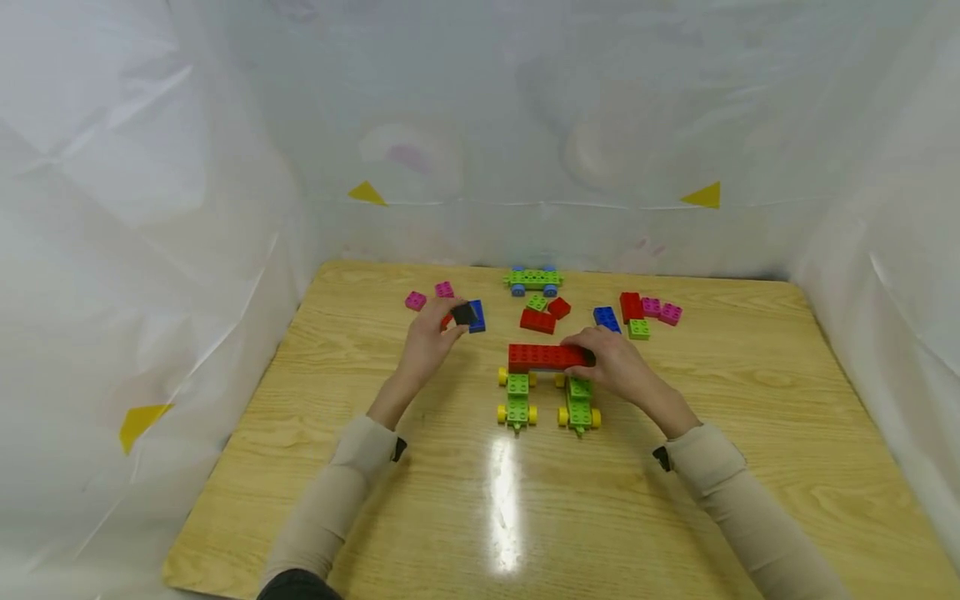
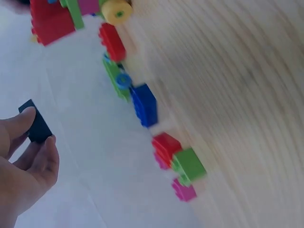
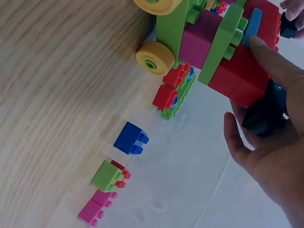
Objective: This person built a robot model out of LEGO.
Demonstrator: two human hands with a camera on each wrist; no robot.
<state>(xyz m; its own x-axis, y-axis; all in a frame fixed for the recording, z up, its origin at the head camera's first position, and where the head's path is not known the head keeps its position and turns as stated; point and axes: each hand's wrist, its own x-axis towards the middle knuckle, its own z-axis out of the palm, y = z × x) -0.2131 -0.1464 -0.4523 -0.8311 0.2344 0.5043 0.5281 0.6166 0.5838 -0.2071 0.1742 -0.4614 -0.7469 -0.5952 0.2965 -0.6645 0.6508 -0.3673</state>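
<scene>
In the head view my left hand pinches a small black brick between thumb and fingers, raised near the loose bricks on the left. The left wrist view shows the same black brick at the fingertips. My right hand is at the right end of a row of red bricks on top of a built model. In the right wrist view its fingers curl round a black brick against the red bricks, with the thumb on the model. Green wheeled bases with yellow wheels carry the model.
Behind the model stands a green car base with blue wheels. Loose bricks lie about it: a red brick, a blue brick, a green brick and pink bricks. White sheeting surrounds the wooden table.
</scene>
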